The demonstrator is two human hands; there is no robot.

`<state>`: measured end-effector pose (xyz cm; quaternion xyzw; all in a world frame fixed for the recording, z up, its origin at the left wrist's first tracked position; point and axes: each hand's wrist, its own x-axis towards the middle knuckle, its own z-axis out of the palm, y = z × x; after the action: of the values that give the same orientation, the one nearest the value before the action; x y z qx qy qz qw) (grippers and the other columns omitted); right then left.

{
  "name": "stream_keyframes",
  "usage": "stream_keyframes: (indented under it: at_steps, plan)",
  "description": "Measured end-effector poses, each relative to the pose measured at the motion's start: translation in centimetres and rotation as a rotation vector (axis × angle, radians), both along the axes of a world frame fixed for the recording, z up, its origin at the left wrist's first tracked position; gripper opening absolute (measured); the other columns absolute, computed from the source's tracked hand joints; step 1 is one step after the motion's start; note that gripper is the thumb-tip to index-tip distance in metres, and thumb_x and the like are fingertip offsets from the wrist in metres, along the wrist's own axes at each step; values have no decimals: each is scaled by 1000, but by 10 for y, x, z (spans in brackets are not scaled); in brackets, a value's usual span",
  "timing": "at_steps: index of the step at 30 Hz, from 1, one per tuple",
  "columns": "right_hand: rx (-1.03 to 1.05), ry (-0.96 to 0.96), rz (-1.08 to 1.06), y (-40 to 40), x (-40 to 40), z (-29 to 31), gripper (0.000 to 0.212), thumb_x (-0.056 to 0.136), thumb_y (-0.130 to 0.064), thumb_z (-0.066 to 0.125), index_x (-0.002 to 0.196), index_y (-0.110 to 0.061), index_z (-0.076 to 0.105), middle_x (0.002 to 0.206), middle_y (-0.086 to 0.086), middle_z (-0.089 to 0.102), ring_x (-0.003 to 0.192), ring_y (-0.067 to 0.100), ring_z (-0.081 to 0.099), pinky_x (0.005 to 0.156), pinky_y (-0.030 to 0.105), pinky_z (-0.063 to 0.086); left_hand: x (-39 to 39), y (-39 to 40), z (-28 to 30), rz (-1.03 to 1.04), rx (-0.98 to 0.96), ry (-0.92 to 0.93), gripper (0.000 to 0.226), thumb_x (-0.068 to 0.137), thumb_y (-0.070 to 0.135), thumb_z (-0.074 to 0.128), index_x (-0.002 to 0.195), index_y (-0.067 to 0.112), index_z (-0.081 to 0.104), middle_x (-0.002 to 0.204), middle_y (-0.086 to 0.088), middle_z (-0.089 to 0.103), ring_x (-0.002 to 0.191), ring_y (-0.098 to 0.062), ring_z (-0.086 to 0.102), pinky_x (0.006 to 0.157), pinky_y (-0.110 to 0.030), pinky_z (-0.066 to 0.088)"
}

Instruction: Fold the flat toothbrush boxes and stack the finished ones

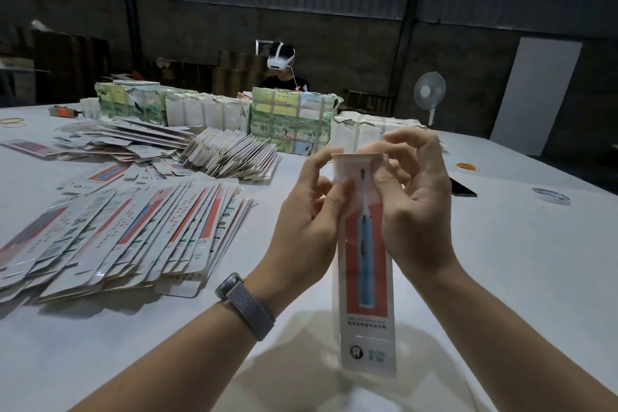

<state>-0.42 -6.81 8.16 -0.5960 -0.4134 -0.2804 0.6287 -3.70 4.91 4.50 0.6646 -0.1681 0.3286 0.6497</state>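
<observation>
Far left of the fingers, a fanned spread of flat toothbrush boxes (110, 237) lies on the white table (501, 261), with a looser heap (110, 144) behind it and a banded bundle (230, 154) leaning just beyond. Wrapped packs (294, 120) line the far edge, where another person (282, 68) sits wearing a headset.

The left hand (309, 221), a watch band (245, 303) on its wrist, curls its fingers around the left edge of the held box (364, 264), its thumb pressing on the printed front near the top. The box stands upright between both hands, its lower end hanging free above the table, near the person's body. Its top flap is bent over at the fingertips.

The right hand (414, 197) pinches the box's upper right edge, thumb on the front, fingers curled above the flap.

Right of the fingers the table lies open, holding only a dark phone (463, 187), an orange rubber band (466, 166) and a tape roll (551, 195), all well apart from the hands. A fan (429, 90) stands past the table's far right edge.
</observation>
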Motion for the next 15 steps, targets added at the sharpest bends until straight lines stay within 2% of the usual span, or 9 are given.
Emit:
stream_keyframes:
  at_steps: [2,4,7,10,13,15]
  plan:
    - [5,17,-18,2,-1,-2,25,94,-9,50,102,-32,56,93,-25,65,90,9,66,72,22,56,1,-1,-1,13,-21,22,39,97,34,50,135,29,50,95,-34,60,86,-51,65,75,-66,56]
    - [0,29,-28,3,-1,-4,24,95,-13,50,98,-34,61,90,-26,66,86,6,65,70,18,54,1,-1,-2,40,-5,43,44,98,37,48,140,25,47,94,-32,61,85,-51,65,74,-69,53]
    - [-12,71,-19,5,0,-7,17,97,-23,49,95,-32,64,87,-23,68,86,10,67,69,20,54,-1,-1,-2,101,55,37,44,98,39,46,141,27,47,86,-23,62,77,-42,67,67,-65,55]
    - [18,110,15,6,0,-8,9,95,-31,55,89,-30,61,82,-14,67,82,17,66,70,29,55,-4,-3,-2,126,100,17,41,100,37,46,139,28,48,79,-18,60,71,-41,64,62,-63,53]
    - [38,141,82,6,-1,-4,6,92,-25,59,86,-26,58,76,-12,65,72,10,65,65,22,53,-8,-6,-1,124,117,5,40,101,34,44,140,27,48,85,-16,65,74,-39,67,63,-62,54]
    - [53,174,127,5,-1,-3,6,89,-19,59,86,-24,59,76,-12,66,70,7,65,63,21,54,-10,-8,-1,133,136,-16,38,103,32,42,141,27,48,92,-7,71,80,-31,72,67,-58,58]
